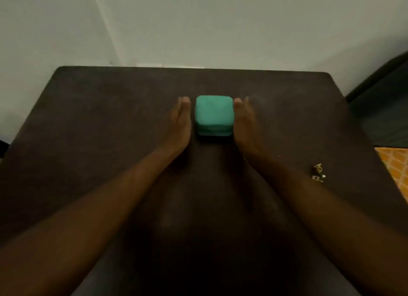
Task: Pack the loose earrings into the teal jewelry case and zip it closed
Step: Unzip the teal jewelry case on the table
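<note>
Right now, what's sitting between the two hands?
In the head view, the closed teal jewelry case sits between the left hand and the right hand, both open and flat alongside it.

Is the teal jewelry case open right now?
No, the teal jewelry case sits closed on the dark table, its lid down, with the left hand and right hand flanking it.

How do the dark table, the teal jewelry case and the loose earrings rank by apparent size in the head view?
1. Dark table, by far the largest.
2. Teal jewelry case, closed, between the left hand and right hand.
3. Loose earrings, a tiny cluster, though nearer the camera than the case.
</note>
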